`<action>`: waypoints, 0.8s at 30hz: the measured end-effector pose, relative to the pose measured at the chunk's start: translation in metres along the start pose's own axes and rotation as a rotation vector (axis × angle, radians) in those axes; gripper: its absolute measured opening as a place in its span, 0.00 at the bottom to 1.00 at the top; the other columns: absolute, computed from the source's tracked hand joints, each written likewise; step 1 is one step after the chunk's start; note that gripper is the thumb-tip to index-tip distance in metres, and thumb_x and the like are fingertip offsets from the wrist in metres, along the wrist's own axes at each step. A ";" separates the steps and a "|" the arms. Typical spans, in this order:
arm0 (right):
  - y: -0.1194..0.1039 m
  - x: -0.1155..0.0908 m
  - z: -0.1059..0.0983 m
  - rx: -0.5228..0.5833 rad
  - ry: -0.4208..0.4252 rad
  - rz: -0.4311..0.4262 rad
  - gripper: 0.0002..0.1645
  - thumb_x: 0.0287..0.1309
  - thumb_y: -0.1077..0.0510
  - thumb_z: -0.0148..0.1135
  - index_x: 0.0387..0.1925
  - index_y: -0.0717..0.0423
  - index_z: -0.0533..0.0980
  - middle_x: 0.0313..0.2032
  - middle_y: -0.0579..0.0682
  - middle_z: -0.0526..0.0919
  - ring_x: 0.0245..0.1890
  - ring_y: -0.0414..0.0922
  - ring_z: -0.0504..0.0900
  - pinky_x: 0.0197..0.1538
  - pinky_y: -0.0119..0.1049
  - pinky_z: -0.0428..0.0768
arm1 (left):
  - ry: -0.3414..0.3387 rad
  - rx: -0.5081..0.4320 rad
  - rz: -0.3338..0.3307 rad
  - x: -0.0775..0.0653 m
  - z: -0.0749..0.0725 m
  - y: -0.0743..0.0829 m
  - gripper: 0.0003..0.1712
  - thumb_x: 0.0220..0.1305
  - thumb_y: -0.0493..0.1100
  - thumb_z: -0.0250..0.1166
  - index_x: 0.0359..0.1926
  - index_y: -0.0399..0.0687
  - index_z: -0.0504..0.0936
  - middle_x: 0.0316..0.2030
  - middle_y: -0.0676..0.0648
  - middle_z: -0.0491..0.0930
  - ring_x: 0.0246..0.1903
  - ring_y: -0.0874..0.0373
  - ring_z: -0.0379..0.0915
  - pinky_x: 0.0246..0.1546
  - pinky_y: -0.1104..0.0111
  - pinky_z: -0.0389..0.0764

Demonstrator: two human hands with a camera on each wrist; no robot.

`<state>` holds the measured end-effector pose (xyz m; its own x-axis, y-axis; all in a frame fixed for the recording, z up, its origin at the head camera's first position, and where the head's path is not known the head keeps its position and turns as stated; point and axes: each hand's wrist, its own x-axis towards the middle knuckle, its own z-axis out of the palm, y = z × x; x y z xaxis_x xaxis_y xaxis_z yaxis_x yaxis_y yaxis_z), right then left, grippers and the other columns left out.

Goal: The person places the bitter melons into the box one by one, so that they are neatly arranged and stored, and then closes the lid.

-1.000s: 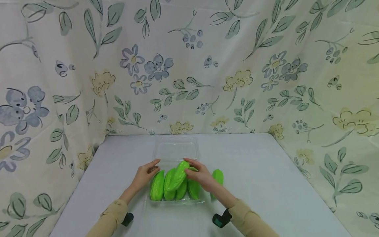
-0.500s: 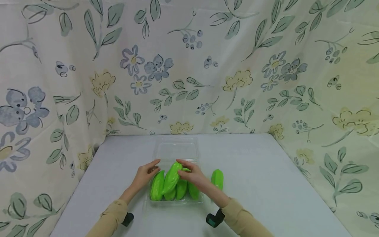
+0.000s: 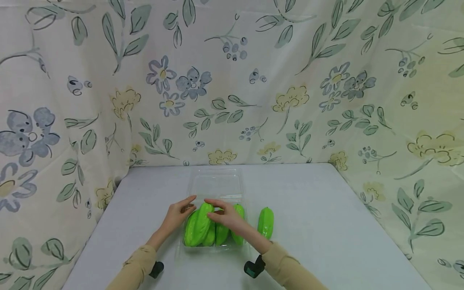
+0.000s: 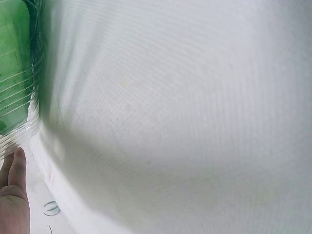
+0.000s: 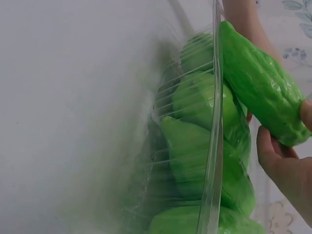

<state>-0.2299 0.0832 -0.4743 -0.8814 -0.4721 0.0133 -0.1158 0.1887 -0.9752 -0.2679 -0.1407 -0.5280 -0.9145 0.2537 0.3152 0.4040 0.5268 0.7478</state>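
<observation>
A bright green bitter melon [image 3: 201, 227], bumpy and tapered, is pinched at its far end by my right hand [image 3: 226, 217]. It leans over the left side of a clear plastic box [image 3: 217, 248], partly covering the melons under it. In the right wrist view the held bitter melon [image 5: 263, 87] slants above the box rim [image 5: 216, 126], its tip close to the edge. Several more bitter melons [image 5: 187, 151] lie side by side inside. My left hand [image 3: 175, 215] rests at the box's back left corner; its fingers [image 4: 18, 168] look straight in the left wrist view.
The box's hinged lid [image 3: 215, 182] is laid back flat behind it. Another bitter melon [image 3: 266, 222] lies on the white table [image 3: 311, 217], right of the box. A floral curtain [image 3: 232, 80] hangs behind and along the sides.
My right hand has moved left with the bitter melon, from above the box's middle to its left side, lowering it a little. My left hand has stayed at the corner.
</observation>
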 end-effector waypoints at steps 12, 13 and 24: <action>0.003 0.010 0.015 -0.082 0.091 -0.056 0.25 0.66 0.59 0.55 0.63 0.58 0.69 0.63 0.57 0.72 0.57 0.57 0.75 0.51 0.42 0.82 | 0.007 0.000 0.012 0.000 0.000 0.001 0.25 0.62 0.37 0.63 0.61 0.41 0.74 0.56 0.40 0.78 0.45 0.48 0.82 0.42 0.62 0.83; 0.003 0.010 0.016 -0.089 0.101 -0.058 0.24 0.66 0.59 0.55 0.63 0.58 0.69 0.62 0.57 0.72 0.56 0.57 0.76 0.50 0.42 0.82 | 0.006 -0.003 0.014 0.000 0.000 0.001 0.25 0.62 0.36 0.63 0.61 0.41 0.74 0.55 0.40 0.78 0.45 0.48 0.82 0.42 0.62 0.83; 0.001 0.015 0.027 -0.216 0.233 -0.038 0.21 0.64 0.55 0.58 0.57 0.57 0.75 0.56 0.58 0.78 0.47 0.57 0.82 0.42 0.37 0.85 | 0.019 0.019 0.032 0.001 0.001 -0.001 0.25 0.61 0.34 0.63 0.60 0.40 0.74 0.52 0.38 0.80 0.43 0.47 0.82 0.40 0.65 0.84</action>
<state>-0.2306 0.0529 -0.4814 -0.9529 -0.2771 0.1237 -0.2233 0.3645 -0.9040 -0.2686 -0.1400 -0.5288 -0.9013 0.2550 0.3502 0.4332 0.5339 0.7261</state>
